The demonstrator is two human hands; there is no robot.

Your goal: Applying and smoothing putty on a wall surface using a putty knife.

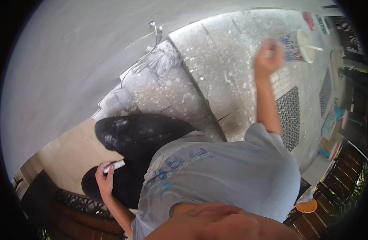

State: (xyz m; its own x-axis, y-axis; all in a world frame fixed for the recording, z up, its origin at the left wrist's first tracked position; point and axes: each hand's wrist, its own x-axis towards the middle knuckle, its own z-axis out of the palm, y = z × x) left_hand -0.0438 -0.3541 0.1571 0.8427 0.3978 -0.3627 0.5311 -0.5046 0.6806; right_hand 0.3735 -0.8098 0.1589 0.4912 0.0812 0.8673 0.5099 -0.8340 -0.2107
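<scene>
— Bucket [299, 45] is what I am reaching for: a white paint bucket with blue and red print on its side, lying tilted on the spattered grey floor [224, 68], its pale open mouth turning to the right. A thin stick [315, 48] is lying across that mouth.

— And what are your hands doing?

— My right hand [268, 59] is closing into a fist just beside the bucket, at its left side. It is blurred, so I cannot tell if it is gripping something or only touching the bucket. My left hand [105, 177] is resting low by my dark trouser leg [140, 136], and its fingers are clamped around a small white tool [114, 166].

— What is hard to see?

— The white tool is half covered by my fingers, so its kind is not clear. My grey shirt [232, 176] is hiding the floor under me. The things at the right edge are bending and too small to tell.
</scene>
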